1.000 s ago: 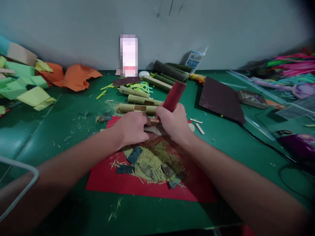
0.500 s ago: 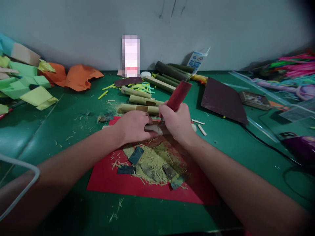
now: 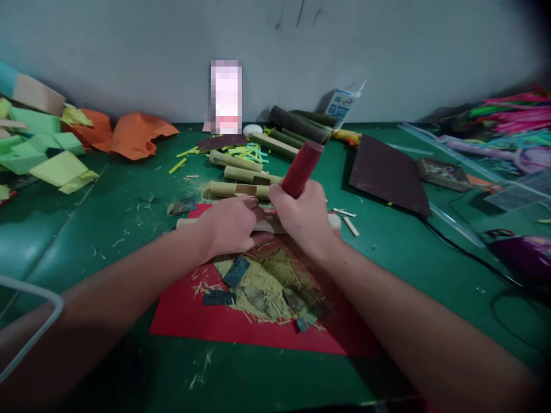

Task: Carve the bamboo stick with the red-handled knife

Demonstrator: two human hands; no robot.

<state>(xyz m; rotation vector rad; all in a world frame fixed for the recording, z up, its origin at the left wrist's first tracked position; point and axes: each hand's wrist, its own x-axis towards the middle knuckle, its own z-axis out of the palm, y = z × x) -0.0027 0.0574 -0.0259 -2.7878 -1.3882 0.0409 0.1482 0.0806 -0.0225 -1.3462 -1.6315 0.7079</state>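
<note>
A pale bamboo tube (image 3: 276, 225) lies crosswise over the far part of a red sheet (image 3: 185, 321). My left hand (image 3: 235, 225) is closed around the tube's middle, thumb on the near side and fingers over the far side. In my right hand (image 3: 303, 215), a red-handled cutting tool (image 3: 303, 166) is gripped in a fist, its handle slanting up and to the right. The tip is hidden behind the fist, close to the tube beside my left fingers. On the sheet, nearer me, sits a heap of bamboo shavings (image 3: 267, 292) with dark flat scraps among them.
Beyond the hands lie bamboo tubes with cut notches (image 3: 224, 189) and green bamboo pieces (image 3: 297, 123). A blurred phone (image 3: 226, 97) leans on the wall. Crumpled paper (image 3: 142, 135) lies left; a dark brown board (image 3: 387, 175) and a black cable (image 3: 473, 258) are right.
My right hand and the red-handled tool have shifted slightly left, toward my left hand. The tool's lower metal part, glimpsed before, is now hidden. The whole view has drifted a little.
</note>
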